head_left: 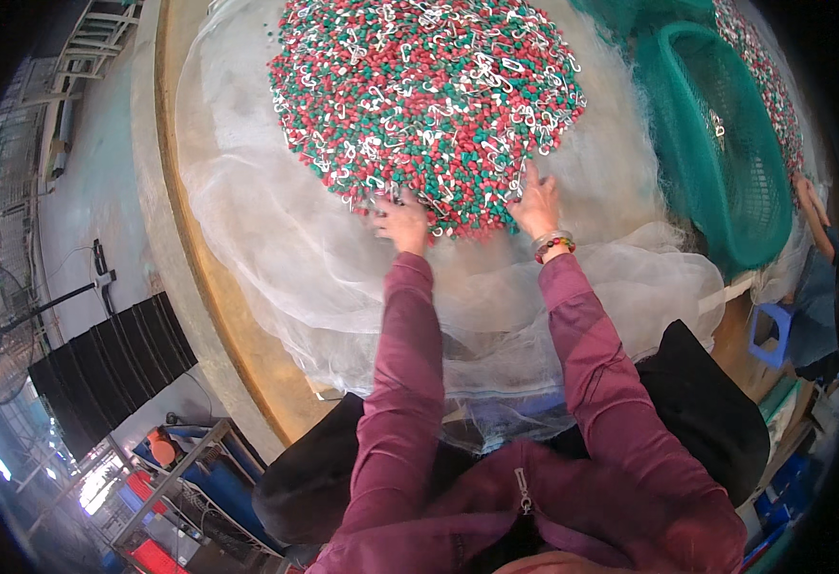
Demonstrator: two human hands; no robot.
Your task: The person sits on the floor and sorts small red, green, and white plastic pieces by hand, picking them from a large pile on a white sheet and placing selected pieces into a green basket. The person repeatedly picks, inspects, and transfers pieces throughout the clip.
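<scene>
Left hand (pixel 402 222) and right hand (pixel 536 206) spread open, fingertips in six-o'clock edge of red-green bead and safety-pin heap (pixel 429 96) on white mesh netting (pixel 276 239); judged loose, light, prickly, best pinched singly; teal basket (pixel 716 143) at three.

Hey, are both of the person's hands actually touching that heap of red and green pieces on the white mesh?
Touching. The head view shows the left hand and right hand with fingers pressed into the near edge of the heap, no gap visible.
</scene>
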